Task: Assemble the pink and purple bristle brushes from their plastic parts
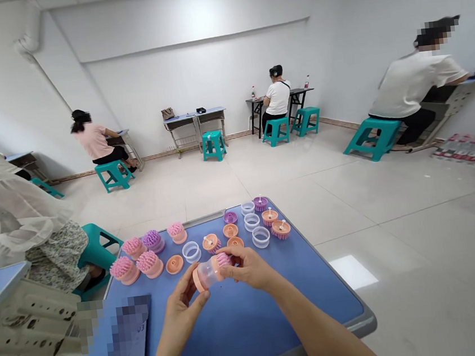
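Note:
A round scrub brush [207, 274] with pink bristles, a clear cylinder body and an orange end cap is held tilted above the blue desk. My left hand [183, 307] is closed around the orange cap end. My right hand [249, 268] grips the bristle end, its fingers partly covering the bristles. Just beyond my hands lie an orange disc-shaped cap [174, 264], a clear ring [191, 252] and an upturned bristle head [211, 242] with a white stem. More clear rings [261, 236] and upturned bristle heads [281, 228] stand to the right.
Several pink and purple brushes [149, 263] stand at the desk's [237, 336] far left. A booklet [130, 348] lies at the near left. Another desk [2, 282] adjoins on the left. Co-workers sit on green stools [371, 136] around the room. Packed bottles [472, 147] stand at the right.

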### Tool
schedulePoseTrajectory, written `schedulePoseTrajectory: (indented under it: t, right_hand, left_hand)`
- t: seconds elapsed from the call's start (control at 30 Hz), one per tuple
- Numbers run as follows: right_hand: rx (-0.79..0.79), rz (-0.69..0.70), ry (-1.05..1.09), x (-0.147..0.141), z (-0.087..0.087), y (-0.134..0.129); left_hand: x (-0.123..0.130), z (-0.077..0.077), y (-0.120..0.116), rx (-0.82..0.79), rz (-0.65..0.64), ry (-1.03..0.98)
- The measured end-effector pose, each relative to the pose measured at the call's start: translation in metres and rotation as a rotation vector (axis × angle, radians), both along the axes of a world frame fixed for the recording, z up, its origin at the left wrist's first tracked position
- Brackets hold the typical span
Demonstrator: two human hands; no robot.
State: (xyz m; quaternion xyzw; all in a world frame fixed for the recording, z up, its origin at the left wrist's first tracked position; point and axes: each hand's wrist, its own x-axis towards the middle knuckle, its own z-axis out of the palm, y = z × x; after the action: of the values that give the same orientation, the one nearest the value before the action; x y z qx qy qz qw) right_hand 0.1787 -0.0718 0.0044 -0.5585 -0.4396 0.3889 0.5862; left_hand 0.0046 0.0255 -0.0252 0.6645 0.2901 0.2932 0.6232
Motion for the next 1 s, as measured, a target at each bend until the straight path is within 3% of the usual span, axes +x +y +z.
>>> schedulePoseTrajectory:
  t: [0.27,0.57,1.0]
  right_hand:
    - [0.008,-0.001,0.008,-0.001,-0.002,0.001]
    - [0.002,-0.001,0.01,-0.001,-0.001,0.0]
    - [0.015,0.0,-0.009,0.0,-0.001,0.0]
  left_hand:
    - [-0.001,-0.004,0.001,0.027,0.013,-0.013]
    - [0.001,0.008,-0.002,0.04,0.03,0.021]
    - [0.001,0.002,0.001,0.071,0.016,0.029]
